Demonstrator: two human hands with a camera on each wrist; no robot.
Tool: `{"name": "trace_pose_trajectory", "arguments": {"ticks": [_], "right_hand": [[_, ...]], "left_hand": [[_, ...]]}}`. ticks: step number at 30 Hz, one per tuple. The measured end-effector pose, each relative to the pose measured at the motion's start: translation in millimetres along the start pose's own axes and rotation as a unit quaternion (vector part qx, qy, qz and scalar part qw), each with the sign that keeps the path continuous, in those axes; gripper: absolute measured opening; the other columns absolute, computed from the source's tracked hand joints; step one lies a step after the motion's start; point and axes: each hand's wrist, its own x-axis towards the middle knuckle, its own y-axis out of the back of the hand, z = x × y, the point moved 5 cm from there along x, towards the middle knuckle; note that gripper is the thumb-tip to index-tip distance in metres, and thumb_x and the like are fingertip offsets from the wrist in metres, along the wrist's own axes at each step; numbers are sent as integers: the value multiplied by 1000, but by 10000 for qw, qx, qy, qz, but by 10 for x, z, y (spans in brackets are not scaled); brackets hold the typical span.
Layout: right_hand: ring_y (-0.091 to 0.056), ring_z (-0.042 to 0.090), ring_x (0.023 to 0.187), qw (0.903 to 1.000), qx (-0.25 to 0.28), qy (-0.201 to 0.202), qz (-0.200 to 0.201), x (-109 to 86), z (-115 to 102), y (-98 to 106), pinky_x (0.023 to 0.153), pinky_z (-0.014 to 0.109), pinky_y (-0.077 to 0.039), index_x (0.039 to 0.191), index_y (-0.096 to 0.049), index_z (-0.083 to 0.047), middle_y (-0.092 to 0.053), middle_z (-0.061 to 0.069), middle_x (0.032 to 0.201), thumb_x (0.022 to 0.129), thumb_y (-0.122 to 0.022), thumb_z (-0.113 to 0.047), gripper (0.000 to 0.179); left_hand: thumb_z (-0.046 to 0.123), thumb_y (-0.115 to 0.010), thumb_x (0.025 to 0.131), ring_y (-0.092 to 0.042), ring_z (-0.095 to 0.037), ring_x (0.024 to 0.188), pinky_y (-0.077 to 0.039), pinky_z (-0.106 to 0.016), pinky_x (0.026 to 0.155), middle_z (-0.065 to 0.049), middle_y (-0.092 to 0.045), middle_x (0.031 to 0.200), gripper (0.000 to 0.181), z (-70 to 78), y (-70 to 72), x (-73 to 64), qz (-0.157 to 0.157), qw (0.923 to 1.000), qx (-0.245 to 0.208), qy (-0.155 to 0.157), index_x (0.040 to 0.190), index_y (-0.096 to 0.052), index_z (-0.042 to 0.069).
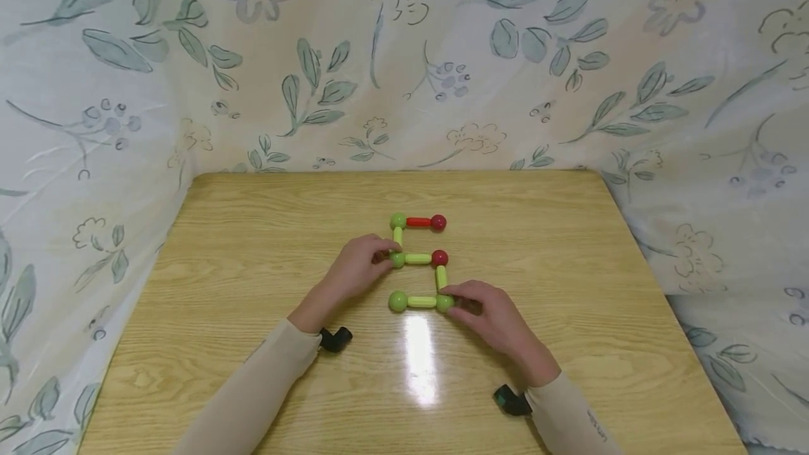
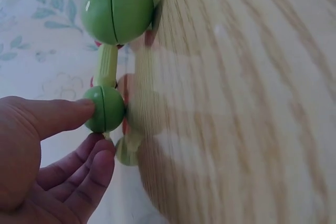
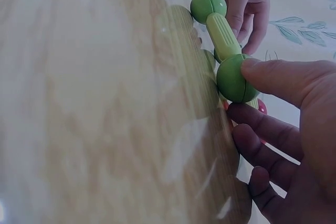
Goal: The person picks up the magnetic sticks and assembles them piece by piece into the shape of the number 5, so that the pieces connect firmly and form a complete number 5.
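A toy figure of balls and rods, probably magnetic, lies on the table in an S shape. My left hand [image 1: 363,265] pinches the middle-left green ball [image 2: 104,109] between thumb and fingers. With my right hand [image 1: 489,311] I pinch the lower-right green ball [image 3: 236,78]. A yellow-green rod [image 1: 422,302] joins that ball to the lower-left green ball [image 1: 398,301]. Another rod [image 1: 418,258] runs from the middle-left ball to a red ball [image 1: 439,258]. At the top, a red rod [image 1: 418,222] links a green ball [image 1: 398,221] to a second red ball [image 1: 439,222].
The wooden table [image 1: 253,216] has a glossy top that reflects light near its middle. Floral cloth [image 1: 404,55] hangs behind the table and along both sides. Black wrist devices [image 1: 335,339] sit at both sleeves.
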Motion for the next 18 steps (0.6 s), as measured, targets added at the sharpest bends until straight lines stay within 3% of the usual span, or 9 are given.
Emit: {"name": "trace_pose_trajectory", "arguments": {"ticks": [18], "right_hand": [[-65,9,98,10000,-36,63,29,17,7,22,92,40,-57,131,-79,-27,-71,-17,111,99,-83,-20,33]], "left_hand": [[20,-80,102,-60,-16,88,-53,-35,81,2,-68,99,25,24,-17,23,48,9998,173,109,127,-80,16]]}}
